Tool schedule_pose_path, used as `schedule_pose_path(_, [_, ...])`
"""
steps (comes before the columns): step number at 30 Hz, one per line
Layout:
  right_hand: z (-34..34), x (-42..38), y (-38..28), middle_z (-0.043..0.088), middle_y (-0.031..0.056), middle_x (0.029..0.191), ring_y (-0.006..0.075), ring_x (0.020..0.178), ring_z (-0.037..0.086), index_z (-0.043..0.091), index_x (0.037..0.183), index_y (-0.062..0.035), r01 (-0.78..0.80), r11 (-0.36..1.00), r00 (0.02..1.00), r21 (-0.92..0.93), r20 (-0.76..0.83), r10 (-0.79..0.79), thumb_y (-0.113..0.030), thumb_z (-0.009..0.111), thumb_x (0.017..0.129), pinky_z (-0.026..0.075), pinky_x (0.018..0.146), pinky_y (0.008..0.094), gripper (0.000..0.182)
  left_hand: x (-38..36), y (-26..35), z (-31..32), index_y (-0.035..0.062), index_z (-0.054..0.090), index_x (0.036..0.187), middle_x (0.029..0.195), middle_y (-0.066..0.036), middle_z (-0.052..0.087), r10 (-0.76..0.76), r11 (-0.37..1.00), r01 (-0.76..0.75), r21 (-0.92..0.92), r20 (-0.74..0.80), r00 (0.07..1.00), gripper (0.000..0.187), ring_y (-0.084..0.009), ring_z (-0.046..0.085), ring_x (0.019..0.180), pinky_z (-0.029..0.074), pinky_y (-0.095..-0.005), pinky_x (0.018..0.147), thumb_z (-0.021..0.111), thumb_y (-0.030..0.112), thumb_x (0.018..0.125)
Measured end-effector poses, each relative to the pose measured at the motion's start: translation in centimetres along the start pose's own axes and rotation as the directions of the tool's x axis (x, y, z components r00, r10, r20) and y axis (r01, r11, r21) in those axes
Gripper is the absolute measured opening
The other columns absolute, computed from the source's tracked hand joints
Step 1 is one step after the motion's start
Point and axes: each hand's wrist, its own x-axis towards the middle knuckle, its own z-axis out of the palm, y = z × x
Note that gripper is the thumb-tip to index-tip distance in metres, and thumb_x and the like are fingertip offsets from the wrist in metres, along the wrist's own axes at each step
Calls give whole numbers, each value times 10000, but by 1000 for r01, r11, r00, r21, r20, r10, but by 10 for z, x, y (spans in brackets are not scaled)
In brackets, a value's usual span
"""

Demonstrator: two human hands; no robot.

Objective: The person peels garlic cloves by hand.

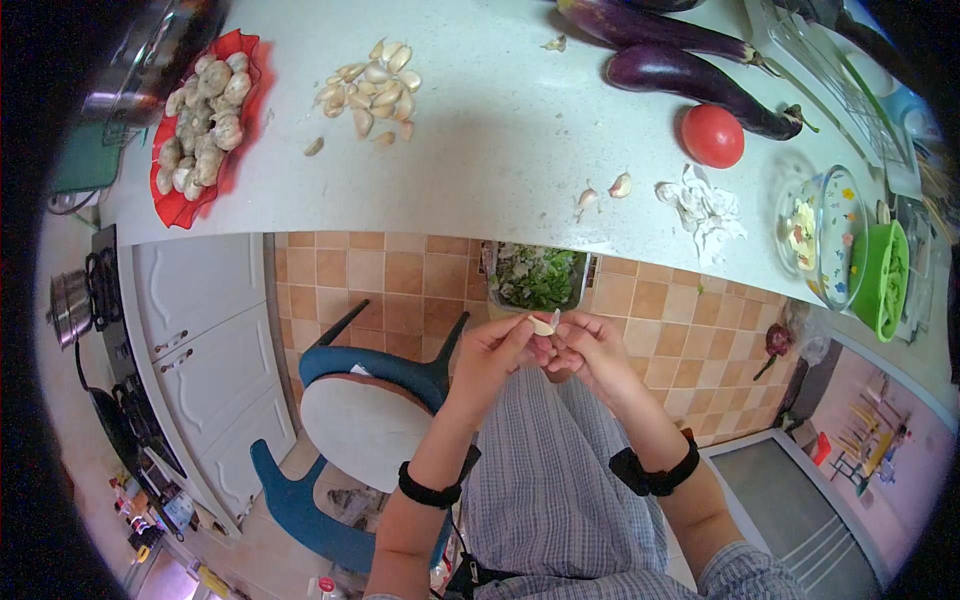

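Observation:
Above my lap, my left hand [499, 347] pinches a pale garlic clove [542, 327] between thumb and fingers. My right hand [592, 350] is closed at the clove's other end, where a whitish bit of skin [555, 317] sticks up from its fingertips. On the counter in front, two loose unpeeled cloves [620, 186] lie near a heap of white garlic skins [700, 208]. Farther left is a pile of cloves [375, 92]. Whole garlic bulbs [207, 125] fill a red plate [175, 217]. Pale pieces, seemingly peeled cloves [803, 235], show in a flower-patterned glass bowl [838, 240].
Purple eggplants [690, 80] and a tomato [712, 136] lie at the counter's back right. A green basket [882, 285] stands beside the bowl. Below the counter edge is a bin with leafy scraps [538, 277]. A blue chair with a white round seat [365, 430] stands left.

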Motion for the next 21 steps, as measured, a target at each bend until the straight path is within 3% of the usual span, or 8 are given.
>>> schedule_pose_path(2, [3,-1,-3,542,51,721,135,655,569,532,844,16,-46,996,999,71,20,44,-95,475,840,500,588,256,125,2,-6,-3,1,533,1062,857,-52,589,3,987,11,-158,84,996,274,-94,556,771,462,-224,677,455,183,874])
schedule_pose_path(5, [5,0,1,531,42,721,123,655,553,533,843,5,81,982,996,-170,-30,-88,-62,518,809,473,579,240,77,0,3,8,7,518,1087,916,-49,576,6,988,-6,-154,-5,1000,285,-87,545,810,452,-220,710,453,187,875])
schedule_pose_path(7, [3,1,9,536,55,756,111,667,549,528,835,9,460,663,845,-590,62,-531,15,549,763,461,581,211,75,1,3,4,12,512,1097,937,-44,571,10,993,-8,-119,15,1000,290,-87,541,827,443,-213,728,452,188,874])
schedule_pose_path(10, [6,-4,0,535,68,766,105,648,531,533,809,7,526,402,752,-750,190,-631,62,579,705,445,574,207,127,-1,7,4,19,508,1108,968,-37,563,16,996,-13,-87,35,999,286,-89,534,857,425,-203,759,467,162,863])
schedule_pose_path(13, [8,-3,-3,531,78,769,106,631,514,533,785,8,544,301,708,-783,236,-666,53,594,684,442,578,212,126,-5,15,6,19,510,1107,984,-36,560,62,998,-63,18,40,997,283,-95,531,881,418,-204,773,501,102,837])
schedule_pose_path(17, [9,-2,-2,516,87,704,175,595,523,528,748,-10,549,330,711,-768,222,-667,28,621,659,430,538,254,134,-6,18,5,0,513,1092,1004,-50,556,127,978,-130,161,27,991,298,-108,532,899,430,-226,778,541,31,797])
schedule_pose_path(20, [5,-1,4,530,67,768,101,643,517,524,805,8,548,381,756,-745,247,-606,58,573,705,439,572,203,122,-6,15,6,-17,517,1075,1003,-58,553,127,987,-129,96,32,991,277,-121,533,907,435,-243,791,536,47,806])
schedule_pose_path(21, [7,0,8,543,62,755,111,643,537,522,817,2,507,586,814,-632,129,-566,29,563,737,446,566,217,94,-7,14,6,-17,517,1075,1003,-58,553,126,987,-129,96,31,992,277,-121,533,907,435,-243,791,536,47,806])
